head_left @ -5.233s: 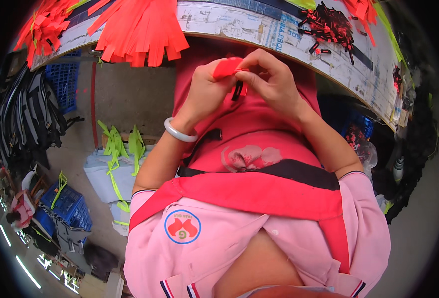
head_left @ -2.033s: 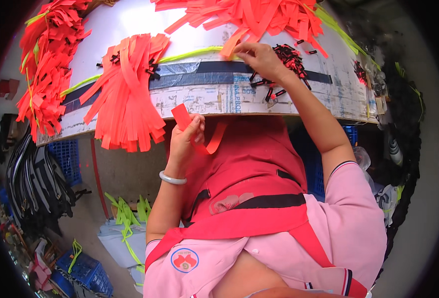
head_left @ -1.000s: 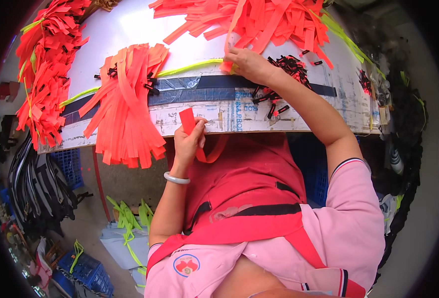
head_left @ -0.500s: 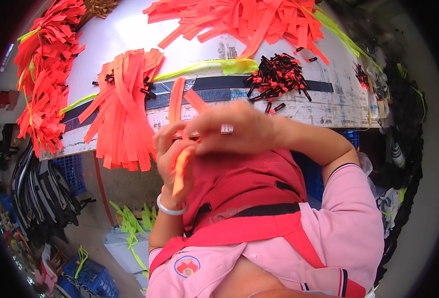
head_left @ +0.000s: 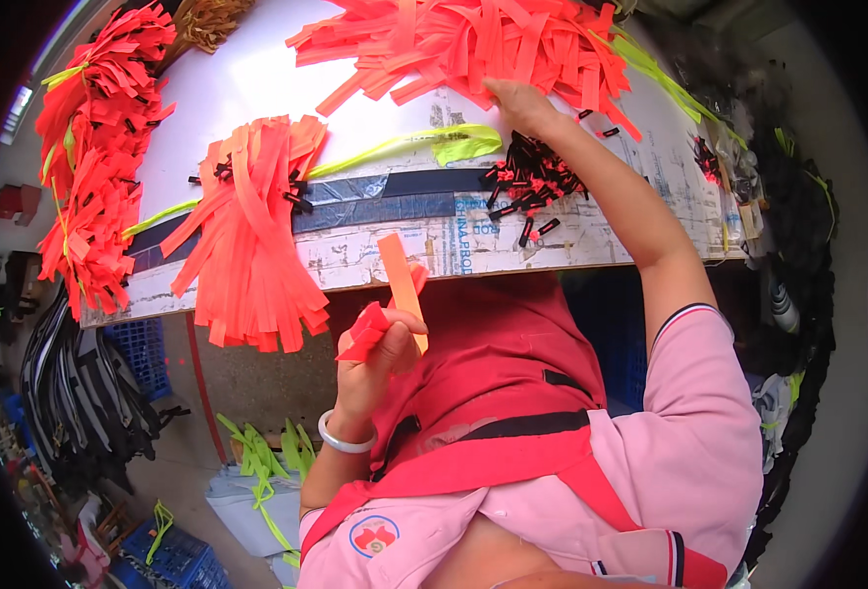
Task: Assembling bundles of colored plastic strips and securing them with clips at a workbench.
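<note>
In front of my apron, below the table's near edge, my left hand point(head_left: 380, 353) is closed around several fabric strips point(head_left: 402, 280). Their orange-red ends stick out above the fingers, and a folded red end point(head_left: 363, 332) shows at the side of the fist. A white bangle point(head_left: 344, 436) circles that wrist. My right arm stretches across the table, and my right hand point(head_left: 527, 108) touches the near edge of a large pile of red strips point(head_left: 513, 44). Its fingers look drawn together there; their tips are partly hidden. Beside that wrist lies a heap of small black-and-red pieces point(head_left: 532, 177).
A bundle of red strips point(head_left: 247, 236) hangs over the table's point(head_left: 355, 221) near edge, left of centre. More tied red bundles point(head_left: 90, 187) line the left end. A yellow-green ribbon point(head_left: 385, 152) crosses the tabletop. Blue crates point(head_left: 174, 555) and black straps point(head_left: 76, 383) are down left.
My right hand has left my left hand and reached forward and right to the red pile. My left hand has lowered slightly and turned, still holding strips.
</note>
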The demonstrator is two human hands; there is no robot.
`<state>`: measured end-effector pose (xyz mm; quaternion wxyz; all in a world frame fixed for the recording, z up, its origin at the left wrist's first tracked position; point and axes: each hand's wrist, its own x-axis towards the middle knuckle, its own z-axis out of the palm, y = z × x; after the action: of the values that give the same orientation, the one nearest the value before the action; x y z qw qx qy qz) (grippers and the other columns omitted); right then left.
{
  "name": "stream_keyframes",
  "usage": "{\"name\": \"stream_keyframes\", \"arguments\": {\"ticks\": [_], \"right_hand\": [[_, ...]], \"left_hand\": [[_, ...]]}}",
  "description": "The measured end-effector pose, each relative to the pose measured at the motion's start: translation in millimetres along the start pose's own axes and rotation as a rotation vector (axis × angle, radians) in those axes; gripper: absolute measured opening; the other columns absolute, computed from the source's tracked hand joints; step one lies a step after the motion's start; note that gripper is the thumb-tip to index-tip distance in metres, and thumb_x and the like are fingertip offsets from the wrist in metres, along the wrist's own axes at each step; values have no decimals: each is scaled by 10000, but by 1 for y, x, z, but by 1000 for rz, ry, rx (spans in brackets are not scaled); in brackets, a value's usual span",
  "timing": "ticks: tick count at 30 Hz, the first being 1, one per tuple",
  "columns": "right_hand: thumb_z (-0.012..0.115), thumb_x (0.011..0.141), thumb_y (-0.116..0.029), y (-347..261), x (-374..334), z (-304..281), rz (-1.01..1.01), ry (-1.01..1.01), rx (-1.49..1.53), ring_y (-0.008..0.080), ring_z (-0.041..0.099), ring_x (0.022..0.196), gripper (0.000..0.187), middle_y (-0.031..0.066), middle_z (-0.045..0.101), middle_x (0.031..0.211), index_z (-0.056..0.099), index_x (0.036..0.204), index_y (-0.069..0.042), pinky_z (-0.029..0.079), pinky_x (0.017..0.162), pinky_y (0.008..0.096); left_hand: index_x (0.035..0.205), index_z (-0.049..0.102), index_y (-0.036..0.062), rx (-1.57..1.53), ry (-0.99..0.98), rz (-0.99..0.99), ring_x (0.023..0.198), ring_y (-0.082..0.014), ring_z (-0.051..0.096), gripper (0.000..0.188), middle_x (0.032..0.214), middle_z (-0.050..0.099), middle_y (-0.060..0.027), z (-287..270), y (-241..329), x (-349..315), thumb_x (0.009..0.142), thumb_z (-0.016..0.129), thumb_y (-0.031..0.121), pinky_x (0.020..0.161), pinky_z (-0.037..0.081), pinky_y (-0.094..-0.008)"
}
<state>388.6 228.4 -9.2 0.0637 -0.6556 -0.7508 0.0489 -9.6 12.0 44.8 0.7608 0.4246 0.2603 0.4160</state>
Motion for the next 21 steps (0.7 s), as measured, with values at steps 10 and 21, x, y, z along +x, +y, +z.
{"name": "stream_keyframes", "arguments": {"ticks": [10,21], "right_hand": [[458,884,-58,-13,61,7,-89,165,-366,289,582,1054,332,117,578,1046,562,1189,-140,513,849,379],[492,873,-81,-7,94,-1,-214,224,-315,293,577,1048,208,120,600,1058,589,1056,-62,501,879,381]], "left_hand": [[950,602,-10,78,-72,-224,535,-63,414,185,617,474,13,0,-13,1,971,533,160,497,313,-227],[933,613,-11,2,-30,-324,521,-60,413,179,604,467,18,-2,-19,10,968,537,147,495,315,-225]]}}
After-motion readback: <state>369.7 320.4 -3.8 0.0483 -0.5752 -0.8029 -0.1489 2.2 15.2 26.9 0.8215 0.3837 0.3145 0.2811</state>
